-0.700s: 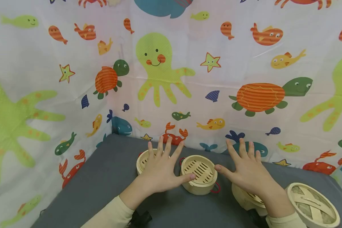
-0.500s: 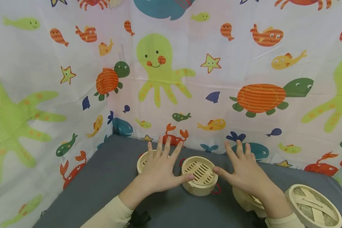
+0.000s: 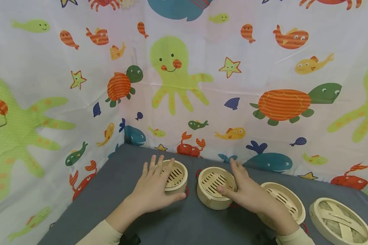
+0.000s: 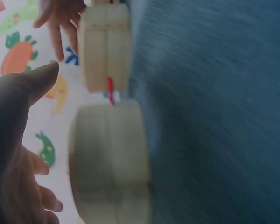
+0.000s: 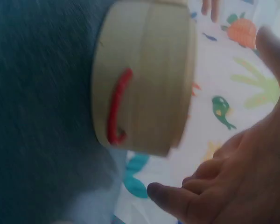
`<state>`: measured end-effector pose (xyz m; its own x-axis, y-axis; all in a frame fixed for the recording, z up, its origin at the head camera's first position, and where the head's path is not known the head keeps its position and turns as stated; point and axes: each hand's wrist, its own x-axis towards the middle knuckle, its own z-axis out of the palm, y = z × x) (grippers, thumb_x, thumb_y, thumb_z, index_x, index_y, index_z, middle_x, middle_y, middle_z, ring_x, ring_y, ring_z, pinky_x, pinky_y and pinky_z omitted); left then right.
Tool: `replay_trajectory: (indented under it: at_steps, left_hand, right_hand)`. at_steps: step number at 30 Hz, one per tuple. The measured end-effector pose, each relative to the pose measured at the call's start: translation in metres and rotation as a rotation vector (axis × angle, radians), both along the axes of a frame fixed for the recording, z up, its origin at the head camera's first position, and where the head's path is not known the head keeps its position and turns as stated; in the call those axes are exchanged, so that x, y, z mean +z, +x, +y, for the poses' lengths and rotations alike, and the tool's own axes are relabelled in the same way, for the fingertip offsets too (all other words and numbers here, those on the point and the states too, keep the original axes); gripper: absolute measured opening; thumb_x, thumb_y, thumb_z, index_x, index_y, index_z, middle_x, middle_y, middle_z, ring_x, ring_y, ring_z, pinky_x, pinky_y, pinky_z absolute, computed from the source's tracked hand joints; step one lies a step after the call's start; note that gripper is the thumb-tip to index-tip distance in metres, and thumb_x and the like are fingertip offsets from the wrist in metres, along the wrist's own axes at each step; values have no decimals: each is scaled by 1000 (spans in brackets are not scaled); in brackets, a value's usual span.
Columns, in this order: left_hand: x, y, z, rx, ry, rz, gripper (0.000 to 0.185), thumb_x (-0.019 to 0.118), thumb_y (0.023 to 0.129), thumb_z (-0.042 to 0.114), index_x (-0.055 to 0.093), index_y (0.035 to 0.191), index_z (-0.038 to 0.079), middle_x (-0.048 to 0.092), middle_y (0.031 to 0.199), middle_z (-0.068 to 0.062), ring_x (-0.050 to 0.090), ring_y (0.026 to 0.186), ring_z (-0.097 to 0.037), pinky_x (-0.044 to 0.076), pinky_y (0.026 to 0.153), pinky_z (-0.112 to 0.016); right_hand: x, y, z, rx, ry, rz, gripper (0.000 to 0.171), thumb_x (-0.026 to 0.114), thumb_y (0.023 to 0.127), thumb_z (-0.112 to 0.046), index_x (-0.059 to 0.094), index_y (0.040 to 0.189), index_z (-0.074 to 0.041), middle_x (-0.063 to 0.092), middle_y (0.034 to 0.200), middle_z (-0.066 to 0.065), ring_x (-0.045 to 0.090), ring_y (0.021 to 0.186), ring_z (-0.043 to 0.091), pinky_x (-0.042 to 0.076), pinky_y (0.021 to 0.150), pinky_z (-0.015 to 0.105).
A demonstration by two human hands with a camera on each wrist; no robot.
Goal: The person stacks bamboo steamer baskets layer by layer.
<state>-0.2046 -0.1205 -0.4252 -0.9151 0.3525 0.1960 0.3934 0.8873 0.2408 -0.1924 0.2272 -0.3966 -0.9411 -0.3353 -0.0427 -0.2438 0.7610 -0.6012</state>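
Note:
Three small round bamboo steamer baskets with slatted tops and red handles stand in a row. My left hand point(image 3: 153, 189), fingers spread, overlaps the left edge of the left steamer basket point(image 3: 178, 177). In the left wrist view that same steamer basket point(image 4: 112, 163) shows side-on, blurred, beside the thumb. My right hand point(image 3: 248, 192) has its fingers extended at the right side of the middle steamer basket point(image 3: 216, 185), the thumb reaching over its slats. The right wrist view shows a steamer basket point(image 5: 144, 79) with a red handle point(image 5: 115, 107) apart from the fingers.
The right steamer basket point(image 3: 289, 200) is partly behind my right forearm. At the far right lies a round woven bamboo lid point(image 3: 340, 217). A dark grey tabletop point(image 3: 110, 183) runs back to a white curtain point(image 3: 202, 44) printed with sea animals.
My left hand has moved left and a little down, uncovering more of the left steamer basket. My right hand has moved left to the middle basket, exposing the right one.

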Motion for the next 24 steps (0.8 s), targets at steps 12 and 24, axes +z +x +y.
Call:
replay_trajectory:
  at_steps: [12,24]
  left_hand:
    - [-27,-6,-39,27,326,-172,140,79,76,88,14,177,14,18,180,-19,8,165,-49,34,115,-79]
    - [-40,-10,-49,59,534,-181,132,94,75,69,31,171,4,51,164,-14,51,150,-32,45,117,-60]
  right_hand:
    - [-22,2,-6,-81,-14,-18,145,81,86,-75,-9,172,1,22,173,35,41,152,53,45,112,70]
    - [-34,-5,-18,-86,-20,40,144,98,71,-66,20,165,10,44,155,30,60,128,41,52,103,62]
